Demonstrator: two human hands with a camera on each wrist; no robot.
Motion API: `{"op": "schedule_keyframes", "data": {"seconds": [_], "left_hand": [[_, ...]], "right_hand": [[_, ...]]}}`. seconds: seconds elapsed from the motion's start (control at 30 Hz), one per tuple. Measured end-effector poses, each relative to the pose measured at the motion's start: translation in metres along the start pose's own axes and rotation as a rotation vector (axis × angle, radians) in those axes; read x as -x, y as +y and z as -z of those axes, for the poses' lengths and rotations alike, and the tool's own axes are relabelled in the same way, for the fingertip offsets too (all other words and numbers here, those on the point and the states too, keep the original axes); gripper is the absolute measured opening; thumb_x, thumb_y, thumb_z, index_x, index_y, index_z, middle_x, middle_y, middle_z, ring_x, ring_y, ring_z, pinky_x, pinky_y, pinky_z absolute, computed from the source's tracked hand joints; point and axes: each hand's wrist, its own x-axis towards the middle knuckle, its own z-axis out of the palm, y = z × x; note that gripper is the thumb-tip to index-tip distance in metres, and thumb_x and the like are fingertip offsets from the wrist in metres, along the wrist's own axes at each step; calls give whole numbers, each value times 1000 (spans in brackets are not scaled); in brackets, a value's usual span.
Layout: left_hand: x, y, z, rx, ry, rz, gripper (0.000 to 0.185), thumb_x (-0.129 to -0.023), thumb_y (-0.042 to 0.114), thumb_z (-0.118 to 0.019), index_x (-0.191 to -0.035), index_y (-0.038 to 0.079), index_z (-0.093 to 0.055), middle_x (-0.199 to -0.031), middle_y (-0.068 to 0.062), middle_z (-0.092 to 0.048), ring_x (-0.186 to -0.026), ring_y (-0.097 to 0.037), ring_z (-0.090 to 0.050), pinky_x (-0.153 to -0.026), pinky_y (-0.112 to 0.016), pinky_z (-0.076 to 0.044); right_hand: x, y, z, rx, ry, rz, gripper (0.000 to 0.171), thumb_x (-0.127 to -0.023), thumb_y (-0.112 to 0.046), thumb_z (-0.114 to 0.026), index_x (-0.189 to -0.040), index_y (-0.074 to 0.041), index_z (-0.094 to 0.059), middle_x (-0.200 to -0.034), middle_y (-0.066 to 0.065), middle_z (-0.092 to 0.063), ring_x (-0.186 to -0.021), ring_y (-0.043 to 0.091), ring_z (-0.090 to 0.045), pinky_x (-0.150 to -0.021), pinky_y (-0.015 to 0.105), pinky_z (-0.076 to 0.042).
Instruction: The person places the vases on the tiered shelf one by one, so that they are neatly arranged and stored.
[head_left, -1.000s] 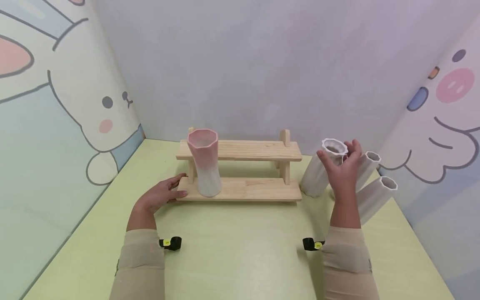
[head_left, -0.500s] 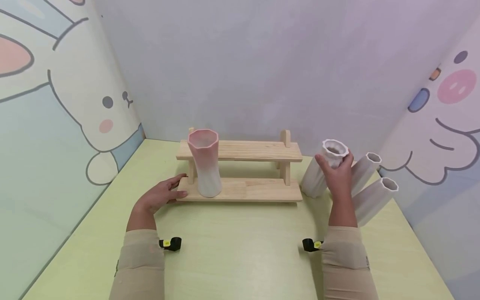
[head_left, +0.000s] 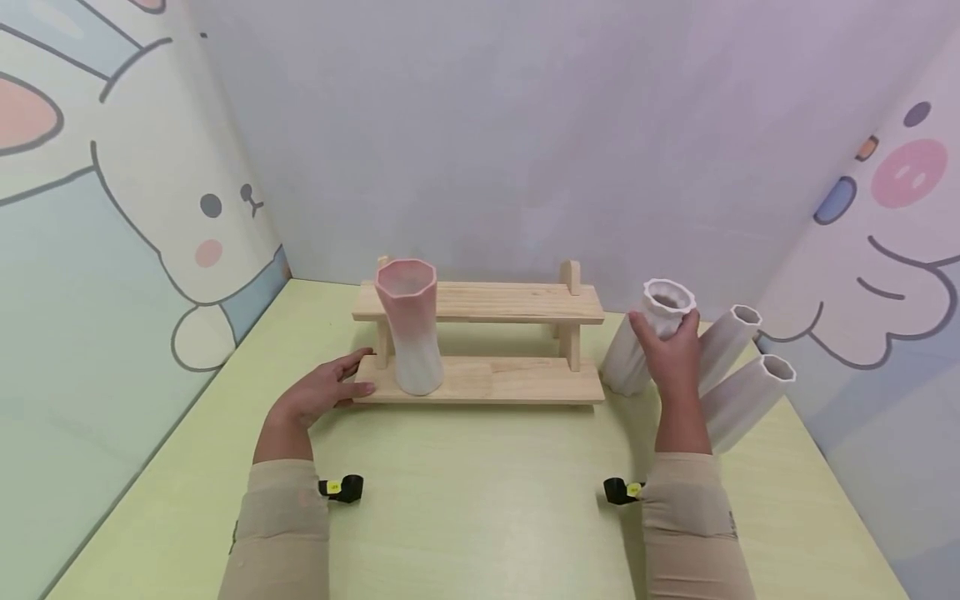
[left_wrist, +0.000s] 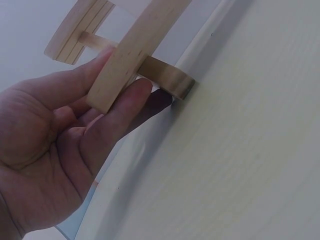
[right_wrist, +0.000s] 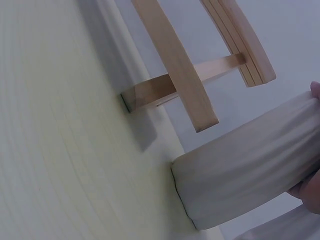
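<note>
while the left hand (head_left: 318, 392) rests with straight fingers against the left end of the wooden rack (head_left: 480, 379), thumb over the lower board and fingers under it, the right hand (head_left: 671, 354) curls its fingers and thumb around the neck of a white vase (head_left: 637, 346). that vase stands upright on the green table (head_left: 480, 500), just beside the right end of the rack, near the table's far right corner. the right wrist view shows its base (right_wrist: 200, 200) on the table. two more white vases (head_left: 738, 375) lean just behind the right hand, toward the right edge of the table. a pink and white vase (head_left: 411, 333) stands upright on the left part of the rack's lower board, close to the left hand but apart from it.
</note>
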Motion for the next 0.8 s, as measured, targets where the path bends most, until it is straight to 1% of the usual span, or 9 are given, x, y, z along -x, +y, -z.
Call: {"op": "schedule_keyframes", "data": {"seconds": [0.1,0.27,0.4,0.57,0.67,0.8], "left_hand": [[-2,-1,0,3,8,8,80,-82,36,-69,-147,28,-23,-151,-1,-23,-115,-21,-51,-94,-39,-43],[-1,0,-1,12,8,10,80,-82,35,-70,-147,28,-24,-150,0,-25,-113,-20,-53,-92,-37,-45],[-1,0,-1,15,-3,-1,80,-83,33,-69,-148,26,-22,-151,-2,-23,-112,-21,-53,-92,-37,-45],[-1,-1,-1,25,-2,-2,80,-83,33,-69,-148,26,-22,-150,0,-25,-112,-21,-53,-91,-36,-45],[6,10,-3,22,-7,9,79,-85,29,-68,-148,22,-21,-151,-3,-23,-113,-23,-52,-92,-38,-44],[7,15,-3,13,-7,22,79,-86,28,-67,-149,21,-20,-152,-6,-21,-115,-24,-50,-95,-42,-42]], "right_hand": [[-1,2,-1,10,27,22,79,-74,-51,-72,-134,-19,-34,-117,5,-51,-101,18,-49,-87,36,-40],[-1,2,-2,-2,50,39,75,-75,-49,-72,-132,-17,-35,-116,5,-51,-99,16,-49,-84,33,-39],[0,1,-2,0,65,41,75,-75,-48,-72,-132,-16,-35,-116,6,-50,-100,17,-48,-86,34,-39],[0,2,-1,2,73,37,76,-75,-48,-72,-133,-16,-35,-118,7,-50,-101,19,-48,-88,37,-38],[0,1,0,-5,73,31,77,-74,-48,-73,-133,-15,-34,-119,6,-49,-103,18,-47,-89,37,-38],[0,-1,2,-16,74,27,76,-74,-48,-73,-132,-17,-34,-120,4,-48,-104,17,-46,-91,37,-38]]}}
